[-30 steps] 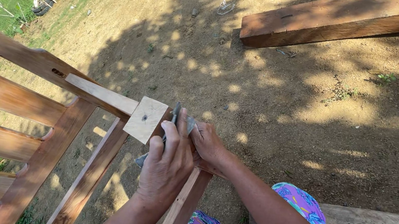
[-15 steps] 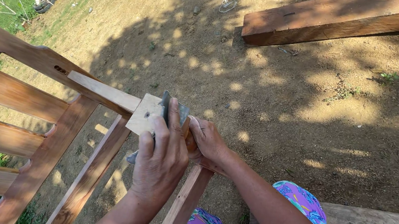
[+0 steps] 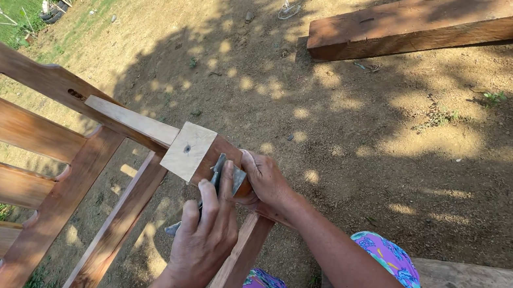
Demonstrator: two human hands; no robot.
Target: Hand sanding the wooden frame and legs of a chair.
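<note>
Sunlit dirt yard, timber beam (image 3: 430,25) behind. A grey sanding sheet (image 3: 228,174) is pinched in the left hand (image 3: 205,236) fingers against the chair post (image 3: 192,152); right hand (image 3: 268,182) is clasped around it. End pale, sides apparently unfinished.

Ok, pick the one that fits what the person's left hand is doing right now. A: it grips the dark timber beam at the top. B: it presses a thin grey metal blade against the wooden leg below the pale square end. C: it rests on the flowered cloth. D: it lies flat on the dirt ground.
B: the left hand holds the grey metal blade against the wooden leg, while the right hand steadies that leg.
</note>
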